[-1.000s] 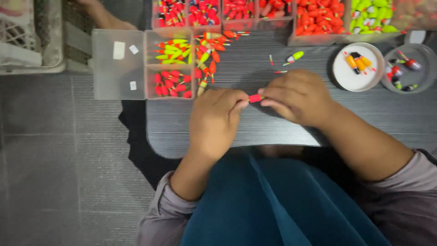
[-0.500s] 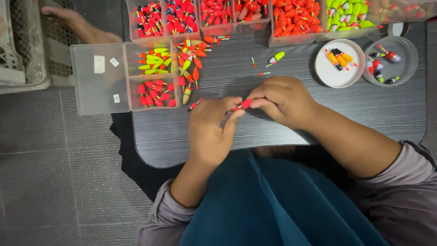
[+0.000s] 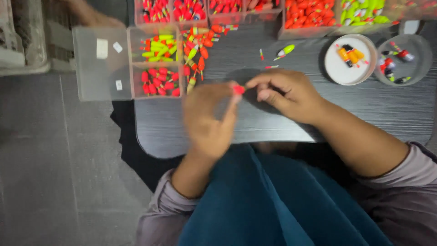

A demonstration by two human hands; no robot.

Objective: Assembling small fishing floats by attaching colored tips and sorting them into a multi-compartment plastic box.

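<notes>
grey tiled floor (image 3: pixel 54 173); dark ribbed table (image 3: pixel 387 109)

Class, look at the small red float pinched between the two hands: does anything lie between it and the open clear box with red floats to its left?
A loose heap of floats lies on the dark table just beside the clear box. The red float is held by the left hand and right hand; otherwise nothing visible intervenes.

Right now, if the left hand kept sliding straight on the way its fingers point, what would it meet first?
The left hand points up-right, pinching a small red float. Straight on, it likely meets the right hand's fingertips first, almost touching that float already; depth is unclear.
</notes>
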